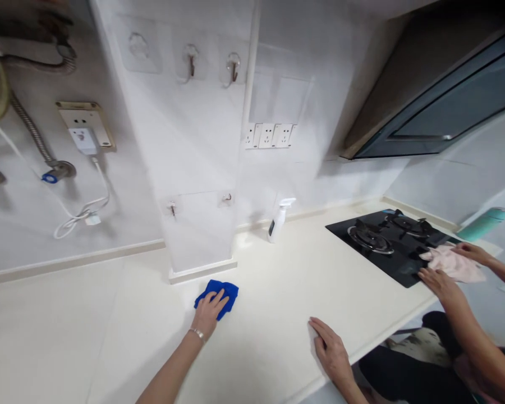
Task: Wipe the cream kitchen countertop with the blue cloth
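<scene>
My left hand [209, 314] presses a blue cloth [229, 293] onto the white countertop [273, 348], close to the foot of the wall pillar. Its fingers lie over the cloth, and the part under the palm is hidden. Farther right, my right hand [331, 350] rests on the countertop near its front edge. The fingers there are stretched out and hold nothing.
A white spray bottle [278, 221] stands against the back wall. On the right, a co-worker's hands [441, 286] are at a pale pink cloth [454, 264] on the black gas hob [398, 261]. Behind it is a teal cylinder [483, 224]. A range hood [437, 112] hangs above.
</scene>
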The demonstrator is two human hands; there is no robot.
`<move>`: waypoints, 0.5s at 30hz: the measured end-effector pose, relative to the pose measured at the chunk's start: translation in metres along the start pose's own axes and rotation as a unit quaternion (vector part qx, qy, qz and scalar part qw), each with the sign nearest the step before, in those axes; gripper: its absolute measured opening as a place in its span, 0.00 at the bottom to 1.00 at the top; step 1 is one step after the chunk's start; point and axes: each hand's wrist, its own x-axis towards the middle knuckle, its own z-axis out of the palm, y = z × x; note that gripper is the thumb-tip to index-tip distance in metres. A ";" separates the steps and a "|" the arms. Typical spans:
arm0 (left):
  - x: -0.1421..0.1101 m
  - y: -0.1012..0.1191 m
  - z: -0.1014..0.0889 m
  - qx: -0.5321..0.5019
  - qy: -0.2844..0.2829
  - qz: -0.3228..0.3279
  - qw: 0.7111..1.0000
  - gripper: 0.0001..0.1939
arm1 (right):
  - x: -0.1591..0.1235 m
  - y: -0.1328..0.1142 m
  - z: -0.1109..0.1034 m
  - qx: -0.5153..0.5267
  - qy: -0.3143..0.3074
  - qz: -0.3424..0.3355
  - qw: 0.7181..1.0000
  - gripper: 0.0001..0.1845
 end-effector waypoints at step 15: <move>-0.195 -0.133 -0.109 -0.052 -0.008 -0.198 0.979 0.27 | -0.007 0.012 0.003 0.000 -0.025 -0.028 0.999 0.22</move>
